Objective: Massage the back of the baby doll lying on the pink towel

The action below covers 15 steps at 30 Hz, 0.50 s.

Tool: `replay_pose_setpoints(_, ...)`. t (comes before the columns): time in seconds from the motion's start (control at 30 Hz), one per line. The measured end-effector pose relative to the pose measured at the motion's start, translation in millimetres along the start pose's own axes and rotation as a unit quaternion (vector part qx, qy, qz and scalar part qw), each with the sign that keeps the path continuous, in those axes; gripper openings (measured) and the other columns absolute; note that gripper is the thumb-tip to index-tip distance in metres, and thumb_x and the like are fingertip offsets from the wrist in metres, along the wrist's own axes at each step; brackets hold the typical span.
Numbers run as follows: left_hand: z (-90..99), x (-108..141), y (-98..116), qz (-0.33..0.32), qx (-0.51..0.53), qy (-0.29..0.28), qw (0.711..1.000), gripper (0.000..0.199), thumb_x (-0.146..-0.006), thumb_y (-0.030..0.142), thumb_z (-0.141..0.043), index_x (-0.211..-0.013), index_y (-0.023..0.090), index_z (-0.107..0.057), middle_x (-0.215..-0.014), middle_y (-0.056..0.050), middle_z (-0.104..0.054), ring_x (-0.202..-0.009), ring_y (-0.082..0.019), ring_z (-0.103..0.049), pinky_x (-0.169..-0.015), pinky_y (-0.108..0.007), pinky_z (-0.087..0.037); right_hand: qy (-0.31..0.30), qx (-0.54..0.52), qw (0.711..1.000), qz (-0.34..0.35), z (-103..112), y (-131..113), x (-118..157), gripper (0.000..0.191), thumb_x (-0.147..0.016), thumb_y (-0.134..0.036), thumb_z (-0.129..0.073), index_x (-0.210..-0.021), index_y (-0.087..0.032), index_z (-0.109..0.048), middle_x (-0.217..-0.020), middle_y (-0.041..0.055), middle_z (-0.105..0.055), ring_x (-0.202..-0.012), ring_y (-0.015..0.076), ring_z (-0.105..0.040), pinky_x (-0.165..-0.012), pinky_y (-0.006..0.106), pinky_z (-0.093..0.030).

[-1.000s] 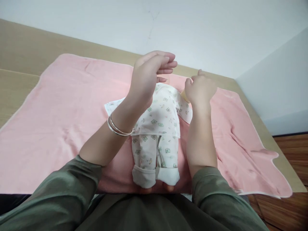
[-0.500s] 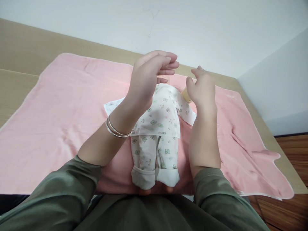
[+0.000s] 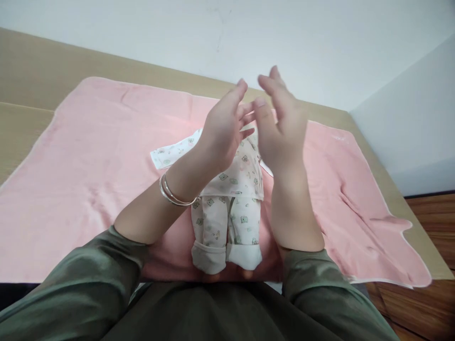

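My left hand is raised over the chest of a doll-like figure in a printed white baby top. Its fingers are spread and it holds nothing. Facing it, my right hand is lifted too, fingers apart and slightly blurred, with nothing seen in it. The left fingertips overlap the right thumb in view; I cannot tell if they touch. Matching printed trousers with turned-up cuffs lie toward me, and feet peek out below them. The figure's head is hidden behind my hands.
A pink blanket lies under the figure, spread over a wooden table. White walls rise behind and to the right. Dark wood flooring shows past the table's right edge.
My right hand has moved left and up, closing the gap to my left hand. The left hand's fingers have fanned out. A yellowish object beside the right thumb is now hidden.
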<state>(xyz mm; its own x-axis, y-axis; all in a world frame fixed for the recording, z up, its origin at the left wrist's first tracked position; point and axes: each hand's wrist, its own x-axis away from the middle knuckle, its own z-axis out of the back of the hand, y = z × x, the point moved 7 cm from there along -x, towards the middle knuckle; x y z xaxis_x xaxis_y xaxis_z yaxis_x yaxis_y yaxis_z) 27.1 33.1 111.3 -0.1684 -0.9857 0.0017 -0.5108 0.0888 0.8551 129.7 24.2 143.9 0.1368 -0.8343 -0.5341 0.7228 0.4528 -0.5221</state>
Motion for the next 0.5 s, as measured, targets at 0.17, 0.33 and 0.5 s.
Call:
replay_pose_setpoints(0.17, -8.6, 14, 15, 0.039, 0.043, -0.027, 0.998, 0.063, -0.114, 0.050, -0.017, -0.135, 0.011, -0.063, -0.140, -0.013, -0.071, -0.157, -0.032, -0.045, -0.127, -0.047, -0.049, -0.105, -0.007, 0.994, 0.043, -25, -39, 20, 0.053, -0.112, -0.040, -0.026, -0.163, -0.028, -0.040, -0.176, -0.0035, -0.032, -0.168, 0.0155, -0.019, -0.143, 0.043, -0.021)
replay_pose_setpoints(0.33, 0.7, 28, 29, 0.077, 0.058, -0.002, 0.995, 0.083, -0.109, 0.067, -0.007, -0.162, 0.009, -0.034, -0.170, -0.010, -0.043, -0.163, -0.032, -0.004, -0.136, -0.047, -0.024, -0.092, 0.024, 0.987, 0.127, -27, -78, 49, 0.066, -0.111, -0.044, -0.029, -0.165, -0.005, -0.030, -0.178, 0.0169, -0.023, -0.170, 0.0266, -0.010, -0.141, 0.051, -0.018)
replay_pose_setpoints(0.5, -15.8, 47, 39, 0.071, 0.022, -0.057, 0.996, 0.088, -0.103, 0.072, 0.009, -0.165, 0.025, -0.032, -0.153, 0.003, -0.063, -0.160, -0.024, -0.014, -0.132, -0.043, -0.028, -0.052, 0.104, 0.978, 0.174, -17, -103, 64, 0.070, -0.108, -0.051, -0.036, -0.165, -0.011, -0.030, -0.179, 0.0087, -0.026, -0.170, 0.0239, -0.010, -0.141, 0.040, -0.009)
